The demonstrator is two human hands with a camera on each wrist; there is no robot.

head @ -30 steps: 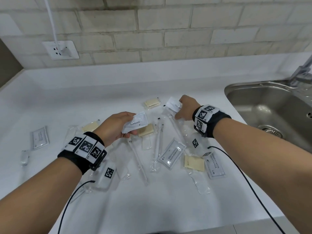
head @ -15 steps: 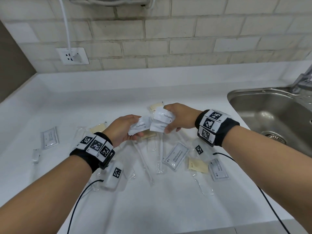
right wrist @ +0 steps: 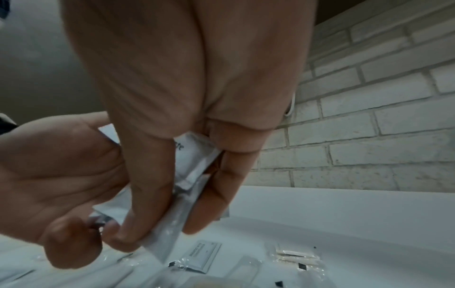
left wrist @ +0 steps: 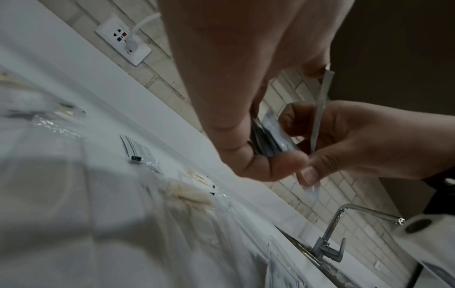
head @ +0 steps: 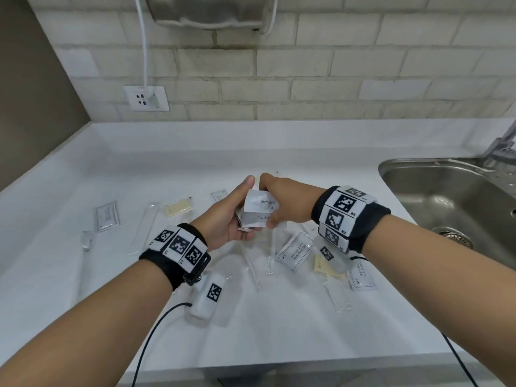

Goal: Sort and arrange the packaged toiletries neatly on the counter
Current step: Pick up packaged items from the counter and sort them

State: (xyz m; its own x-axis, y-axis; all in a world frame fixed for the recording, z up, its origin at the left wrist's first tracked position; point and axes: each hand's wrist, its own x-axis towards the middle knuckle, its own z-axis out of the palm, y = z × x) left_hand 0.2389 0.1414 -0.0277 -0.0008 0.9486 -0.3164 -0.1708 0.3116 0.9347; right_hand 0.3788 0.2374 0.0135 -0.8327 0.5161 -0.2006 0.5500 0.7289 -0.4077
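Both hands are meeting above the middle of the white counter [head: 117, 163], and between them they are holding a small stack of white flat toothpaste sachets [head: 258, 210] with grey print. The left hand [head: 229, 216] is cupping the stack from below and from the left, its fingers curling around the lower edges. The right hand [head: 282, 199] is pinching the upper sachets between thumb and fingers. Other packaged toiletries are lying under the hands: a clear shampoo sachet [head: 294, 251], clear-wrapped toothbrushes [head: 270, 247] and a pale yellow comb in clear wrap [head: 178, 206] further left. The steel sink [head: 418, 196] is sitting at the right.
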